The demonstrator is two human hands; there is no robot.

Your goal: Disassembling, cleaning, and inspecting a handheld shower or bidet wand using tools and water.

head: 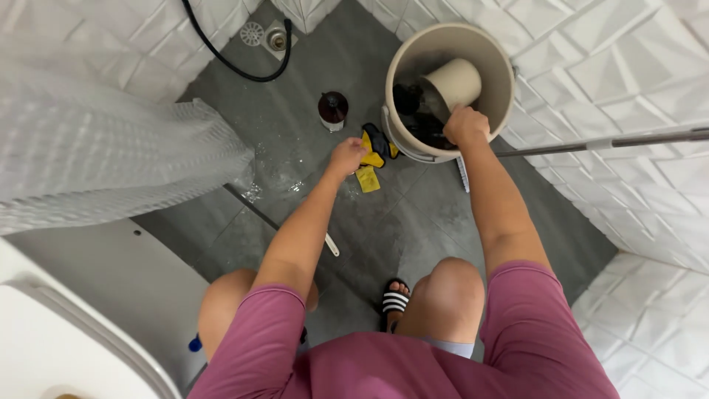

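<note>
My right hand grips the handle of a beige scoop mug tilted inside a beige bucket that holds dark water. My left hand is closed on a yellow and dark blue cloth lying on the wet grey floor just left of the bucket. A small yellow piece lies right below that hand.
A dark brown bottle stands on the floor left of the cloth. A floor drain and black hose are at the back. A mop pole crosses from the right. A shower curtain hangs at left, white tiled walls surround.
</note>
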